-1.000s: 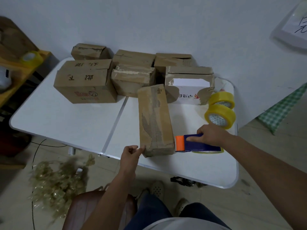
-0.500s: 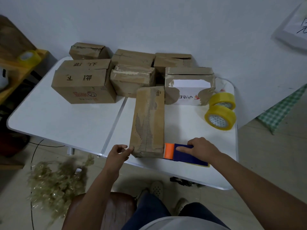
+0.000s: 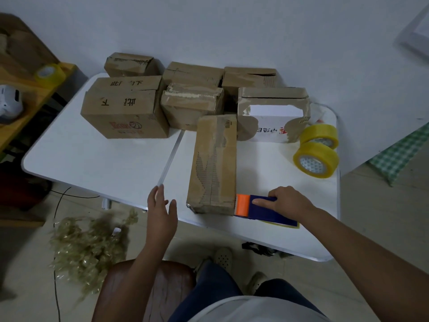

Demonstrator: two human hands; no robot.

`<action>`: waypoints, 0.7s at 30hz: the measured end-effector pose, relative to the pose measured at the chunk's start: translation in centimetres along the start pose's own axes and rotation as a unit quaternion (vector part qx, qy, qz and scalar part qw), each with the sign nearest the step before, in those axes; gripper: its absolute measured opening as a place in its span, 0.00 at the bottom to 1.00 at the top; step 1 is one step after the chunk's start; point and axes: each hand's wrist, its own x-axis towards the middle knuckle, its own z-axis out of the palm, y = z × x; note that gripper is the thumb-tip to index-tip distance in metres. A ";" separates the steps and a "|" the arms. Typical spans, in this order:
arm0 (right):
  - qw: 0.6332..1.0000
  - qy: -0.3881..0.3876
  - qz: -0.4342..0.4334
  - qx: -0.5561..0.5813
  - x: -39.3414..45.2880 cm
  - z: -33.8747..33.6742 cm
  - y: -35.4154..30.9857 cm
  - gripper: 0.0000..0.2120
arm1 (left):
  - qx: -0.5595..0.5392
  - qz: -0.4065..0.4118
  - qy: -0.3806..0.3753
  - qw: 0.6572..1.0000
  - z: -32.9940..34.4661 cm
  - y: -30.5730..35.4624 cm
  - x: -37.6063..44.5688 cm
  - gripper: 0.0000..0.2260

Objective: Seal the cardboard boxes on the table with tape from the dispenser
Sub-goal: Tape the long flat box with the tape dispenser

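Seven cardboard boxes sit on the white table (image 3: 92,163). One long box (image 3: 214,163) lies near the front edge. Six more crowd the far side: a big box with writing (image 3: 124,108), a small one (image 3: 130,64) behind it, three plain ones (image 3: 192,73) (image 3: 191,106) (image 3: 249,76) in the middle, and a torn white-fronted one (image 3: 274,113) on the right.

Three yellow tape rolls show: two on the table (image 3: 319,134) (image 3: 315,160), one on the left shelf (image 3: 50,74).

One blue and orange dispenser (image 3: 264,209). Two hands (image 3: 161,213) (image 3: 289,202). One pile of crumpled tape on the floor (image 3: 90,245).
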 end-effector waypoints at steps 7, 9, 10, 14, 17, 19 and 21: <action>1.000 -0.004 0.001 0.011 0.1 0.0 0.0 0.26 | 0.123 0.342 -0.089 0.927 1.4 -1.0 -0.6 0.35; 1.000 -0.007 0.000 0.015 0.0 0.0 -0.1 0.26 | 0.145 0.349 -0.120 0.918 1.6 -1.2 -0.2 0.35; 1.000 -0.008 0.000 0.015 0.1 0.0 -0.2 0.26 | 0.153 0.354 -0.123 0.914 1.6 -0.8 0.3 0.33; 1.000 -0.006 0.001 0.015 0.0 0.0 -0.2 0.26 | 0.160 0.409 -0.116 0.891 1.0 2.8 2.7 0.19; 1.000 -0.009 0.003 0.007 0.0 0.1 -0.1 0.25 | 0.200 0.371 -0.219 0.880 2.6 6.7 3.5 0.22; 1.000 -0.011 0.005 0.005 0.0 0.1 0.0 0.26 | 0.269 0.349 -0.277 0.854 4.5 8.0 3.9 0.25; 1.000 -0.011 0.004 0.000 0.0 -0.1 0.0 0.27 | 0.306 0.361 -0.282 0.835 6.1 7.7 4.4 0.27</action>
